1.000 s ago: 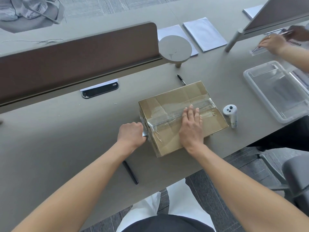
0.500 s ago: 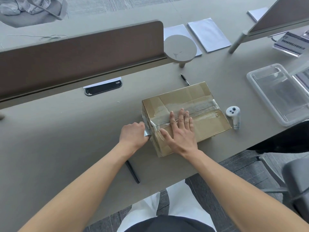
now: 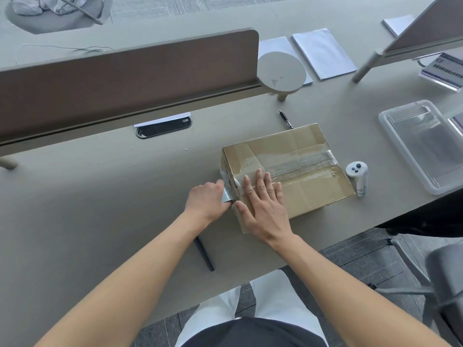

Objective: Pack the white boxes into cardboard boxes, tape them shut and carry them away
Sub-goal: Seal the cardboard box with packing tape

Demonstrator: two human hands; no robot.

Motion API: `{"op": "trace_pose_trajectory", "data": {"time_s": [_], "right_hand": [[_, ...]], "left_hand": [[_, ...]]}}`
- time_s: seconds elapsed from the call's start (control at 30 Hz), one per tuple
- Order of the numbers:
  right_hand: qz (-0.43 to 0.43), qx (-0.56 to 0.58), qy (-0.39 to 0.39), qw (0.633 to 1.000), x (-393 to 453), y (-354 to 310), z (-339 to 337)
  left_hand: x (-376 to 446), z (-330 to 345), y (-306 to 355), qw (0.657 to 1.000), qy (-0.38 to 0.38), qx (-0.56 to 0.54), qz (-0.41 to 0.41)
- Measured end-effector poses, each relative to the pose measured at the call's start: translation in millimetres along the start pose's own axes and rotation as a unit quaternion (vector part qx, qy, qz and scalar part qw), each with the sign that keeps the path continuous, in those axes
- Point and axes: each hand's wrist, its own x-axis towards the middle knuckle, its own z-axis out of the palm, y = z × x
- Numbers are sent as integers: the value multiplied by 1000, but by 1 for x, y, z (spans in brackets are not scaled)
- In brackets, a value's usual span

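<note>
Cardboard box (image 3: 288,171) sits closed on the worktop (image 3: 100,196), taping underway: right hand (image 3: 263,209) presses flat-fingered on tape (image 3: 295,164); left hand (image 3: 208,200) pinches its loose end, which probably needs pressing down next.

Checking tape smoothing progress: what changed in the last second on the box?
The right hand slid along the taped seam of the cardboard box toward its left end, flat, fingers spreading. The other person's hand at far right left the view. The left hand stayed put, gripping the tape end at the box's left face. Box, white controller and pens did not move.
</note>
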Motion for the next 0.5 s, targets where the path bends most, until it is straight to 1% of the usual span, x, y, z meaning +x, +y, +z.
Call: {"op": "trace_pose_trajectory", "data": {"time_s": [0.1,0.2,0.3,0.4,0.5], "right_hand": [[12,6,18,1000,3,-7,-1],[11,28,56,998,14,-17,-1],[-4,43,54,998,20,-20,5],[-14,-21,36,999,16,-21,11],[-15,-38,15,999,16,-21,11]], "left_hand": [[-1,6,-10,998,-13,-63,11],[-5,10,-24,985,-41,-168,11],[-9,10,-34,970,-53,-238,13],[-11,7,-34,974,-35,-225,8],[-10,7,-20,989,-22,-147,-16]]}}
